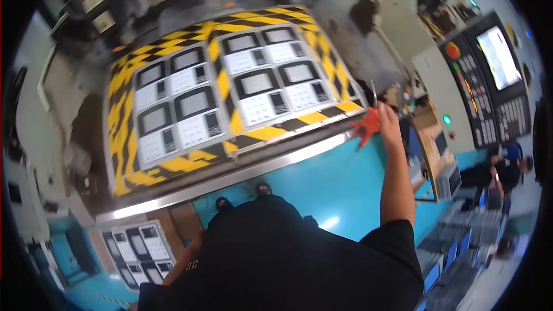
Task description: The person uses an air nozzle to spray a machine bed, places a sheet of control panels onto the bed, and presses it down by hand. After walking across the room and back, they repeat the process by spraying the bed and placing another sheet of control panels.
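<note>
My right hand (pixel 388 119) is closed around a red tool (pixel 367 125) with a thin, curved metal tube pointing up, much like an air blow gun. Motion blur hides its finer shape. This hand is just beyond the right front corner of a machine bed (pixel 230 148) edged with yellow-and-black striped tape. On the bed lie several flat white panels (pixel 259 109), each with a black-framed grey window and a black block, set in two groups split by a taped strip. Of my left arm only the forearm (pixel 185 259) shows, low at my left side; the hand is out of sight.
A metal rail (pixel 242 181) runs along the bed's front edge. More panels (pixel 138 250) lie on a brown surface at lower left. At right stand a control console (pixel 487 80) with a lit screen and a wooden stand (pixel 429 138). Another person (pixel 507 172) is farther right.
</note>
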### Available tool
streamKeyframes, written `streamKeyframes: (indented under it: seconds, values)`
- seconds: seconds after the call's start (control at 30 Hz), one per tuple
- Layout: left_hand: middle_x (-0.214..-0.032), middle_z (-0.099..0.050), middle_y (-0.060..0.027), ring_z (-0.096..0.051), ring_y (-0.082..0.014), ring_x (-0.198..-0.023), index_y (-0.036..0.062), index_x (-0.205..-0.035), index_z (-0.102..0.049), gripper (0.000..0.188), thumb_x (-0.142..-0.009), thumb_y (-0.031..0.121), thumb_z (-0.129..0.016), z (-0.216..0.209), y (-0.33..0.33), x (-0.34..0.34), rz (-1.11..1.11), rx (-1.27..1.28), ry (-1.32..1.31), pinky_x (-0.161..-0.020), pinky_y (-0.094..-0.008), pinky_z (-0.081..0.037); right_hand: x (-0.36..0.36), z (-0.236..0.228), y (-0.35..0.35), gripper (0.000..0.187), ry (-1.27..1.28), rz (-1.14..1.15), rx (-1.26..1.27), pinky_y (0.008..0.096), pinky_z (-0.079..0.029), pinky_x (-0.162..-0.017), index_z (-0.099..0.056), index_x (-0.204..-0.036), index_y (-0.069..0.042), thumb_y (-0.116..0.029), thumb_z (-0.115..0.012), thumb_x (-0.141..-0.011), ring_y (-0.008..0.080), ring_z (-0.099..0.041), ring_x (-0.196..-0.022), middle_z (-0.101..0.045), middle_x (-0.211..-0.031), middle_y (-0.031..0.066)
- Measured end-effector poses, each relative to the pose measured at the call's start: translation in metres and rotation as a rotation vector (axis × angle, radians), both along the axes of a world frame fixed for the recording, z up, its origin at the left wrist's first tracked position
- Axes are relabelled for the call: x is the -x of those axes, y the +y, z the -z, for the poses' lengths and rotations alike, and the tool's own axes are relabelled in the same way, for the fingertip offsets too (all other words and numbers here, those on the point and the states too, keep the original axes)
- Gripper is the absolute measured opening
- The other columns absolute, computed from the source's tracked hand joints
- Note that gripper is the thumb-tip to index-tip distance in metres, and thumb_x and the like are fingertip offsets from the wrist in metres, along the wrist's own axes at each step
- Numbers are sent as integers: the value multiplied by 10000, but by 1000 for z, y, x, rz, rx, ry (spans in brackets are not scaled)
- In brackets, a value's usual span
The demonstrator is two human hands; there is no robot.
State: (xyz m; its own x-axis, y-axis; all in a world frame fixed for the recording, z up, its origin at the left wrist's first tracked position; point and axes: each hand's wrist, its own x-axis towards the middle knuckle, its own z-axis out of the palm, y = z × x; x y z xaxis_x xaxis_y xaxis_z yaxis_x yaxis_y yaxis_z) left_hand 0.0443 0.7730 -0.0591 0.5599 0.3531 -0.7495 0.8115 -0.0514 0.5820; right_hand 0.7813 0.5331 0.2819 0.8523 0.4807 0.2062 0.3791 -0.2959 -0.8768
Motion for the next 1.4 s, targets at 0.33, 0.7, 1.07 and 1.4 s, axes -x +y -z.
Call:
streamKeyframes:
  seconds: [0.33, 0.7, 1.07, 1.4]
  values:
    - [-1191, -608, -205, -587, -313, -1118, 64, -1271, -544, 361, -922, 135, -483, -44, 10, -24, 63, -263, -126, -957, -378, -444, -162, -34, -17, 654, -386, 335, 606, 437, -420, -952, -634, -1013, 49, -539, -353, -960, 417, -542, -1135, -618, -1110, 270]
    - [-1244, -583, -220, -553, -268, -1184, 11, -1306, -509, 435, -900, 164, -528, -141, 18, -113, -21, -37, 173, -992, -343, -421, -18, -29, 171, 561, 2, -298, 742, 388, -501, -768, -593, -1114, 101, -415, -570, -895, 301, -656, -842, -676, -967, 230]
    - [-1067, -620, -50, -563, -160, -978, 24, -1216, -570, 459, -894, 352, -585, -365, 186, -170, -690, -141, -352, -799, -289, -470, -91, 86, 163, 428, 345, -229, 715, 343, -370, -381, -600, -747, 51, -366, -663, -816, 210, -519, -407, -544, -548, 110]
    - [-611, -499, -38, -461, -137, -479, 50, -736, -577, 185, -769, 226, -623, -285, 290, -150, -790, -205, 102, -443, -268, -364, -51, 15, 191, 255, 694, 8, 253, 332, -400, -389, -603, -909, 32, -207, -652, -832, 177, -568, -529, -591, -702, 75]
